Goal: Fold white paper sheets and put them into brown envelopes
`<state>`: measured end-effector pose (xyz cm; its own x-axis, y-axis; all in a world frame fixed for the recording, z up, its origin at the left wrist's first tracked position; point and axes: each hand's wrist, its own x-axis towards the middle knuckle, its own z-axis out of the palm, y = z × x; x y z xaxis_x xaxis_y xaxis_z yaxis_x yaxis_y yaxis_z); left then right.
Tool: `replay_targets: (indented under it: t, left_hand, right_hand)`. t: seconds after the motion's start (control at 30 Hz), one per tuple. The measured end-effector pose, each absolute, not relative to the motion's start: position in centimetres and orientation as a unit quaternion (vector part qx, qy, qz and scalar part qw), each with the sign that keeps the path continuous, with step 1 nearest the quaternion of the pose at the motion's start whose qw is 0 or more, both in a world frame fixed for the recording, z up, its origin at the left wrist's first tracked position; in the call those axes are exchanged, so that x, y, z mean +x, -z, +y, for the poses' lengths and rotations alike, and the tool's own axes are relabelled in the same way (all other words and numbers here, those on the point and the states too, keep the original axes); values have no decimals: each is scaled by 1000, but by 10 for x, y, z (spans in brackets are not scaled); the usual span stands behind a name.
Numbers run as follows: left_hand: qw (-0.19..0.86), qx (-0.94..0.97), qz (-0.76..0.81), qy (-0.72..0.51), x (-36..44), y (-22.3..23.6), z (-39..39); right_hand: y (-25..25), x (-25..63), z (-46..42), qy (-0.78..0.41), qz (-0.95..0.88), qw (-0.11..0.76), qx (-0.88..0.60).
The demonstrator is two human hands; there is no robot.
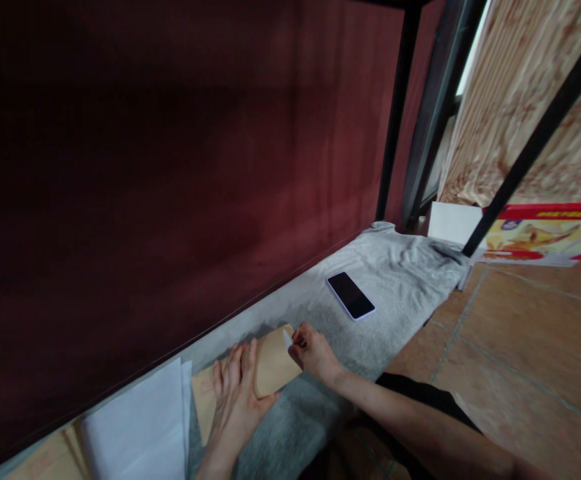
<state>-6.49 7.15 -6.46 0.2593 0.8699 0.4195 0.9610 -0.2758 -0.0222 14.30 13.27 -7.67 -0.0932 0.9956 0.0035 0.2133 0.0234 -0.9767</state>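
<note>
A brown paper envelope (276,365) lies on the grey cloth. My left hand (237,393) rests flat across it, fingers spread, near its left part. At the envelope's right end, my right hand (315,353) is closed in a pinch. A bit of white paper (287,339) shows at that end, right by the pinching fingertips. The fingers partly hide what they grip; it looks like the paper at the envelope's mouth.
White sheets (137,423) and more brown envelopes (53,460) lie to the left. A phone (351,295) rests on the grey cloth (405,267) beyond my right hand. A dark red panel (220,167) rises behind. Black metal bars (540,133) and a printed box (545,233) stand at right.
</note>
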Motion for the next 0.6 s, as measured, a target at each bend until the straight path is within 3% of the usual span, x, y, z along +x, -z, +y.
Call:
replay_targets:
  t: [0.33, 0.47, 0.6]
  left_hand:
    - [89, -766, -610, 184, -58, 57, 68]
    - [32, -664, -667, 336, -49, 49, 67]
    - [-172, -394, -736, 523, -32, 48, 65]
  right_hand:
    - [83, 140, 142, -620, -414, 465, -477]
    - [80, 147, 144, -649, -363, 484, -461]
    - [79, 150, 142, -666, -319, 505, -447]
